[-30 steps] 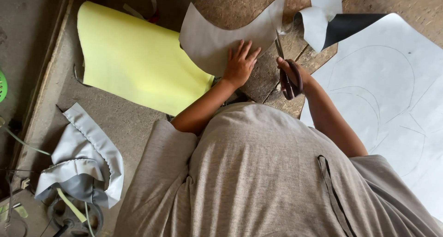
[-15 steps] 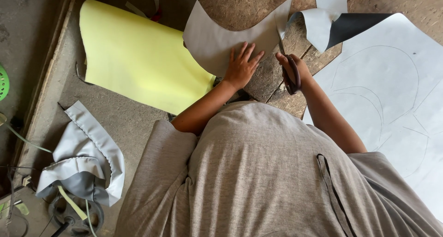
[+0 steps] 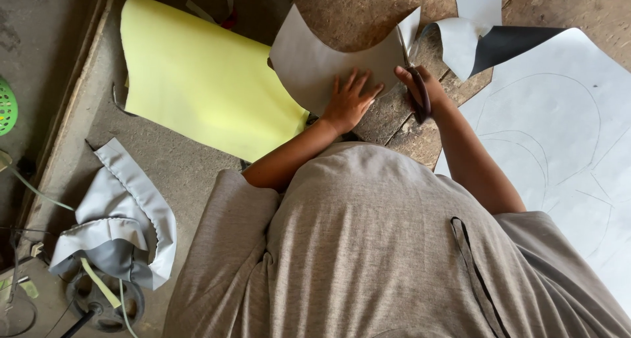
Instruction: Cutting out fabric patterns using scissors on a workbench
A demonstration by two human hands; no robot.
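The left hand (image 3: 351,101) lies flat, fingers spread, pressing down a curved grey sheet of stiff material (image 3: 322,62) on the rough wooden board (image 3: 368,9). The right hand (image 3: 420,88) is closed through the dark handles of a pair of scissors (image 3: 409,68), whose blades point away from the person into the sheet's right edge. The sheet's long axis runs left to right, arching far from the hands; the left hand rests on its near edge, while the scissors meet it at the far right corner, so the right hand is nearer the cut. To the right lies a large white sheet with drawn pencil curves (image 3: 559,127), with a curled grey and black offcut (image 3: 473,42) beyond it. To the left lies a pale yellow sheet (image 3: 197,81); nearer left, a crumpled grey stitched fabric piece (image 3: 125,219).
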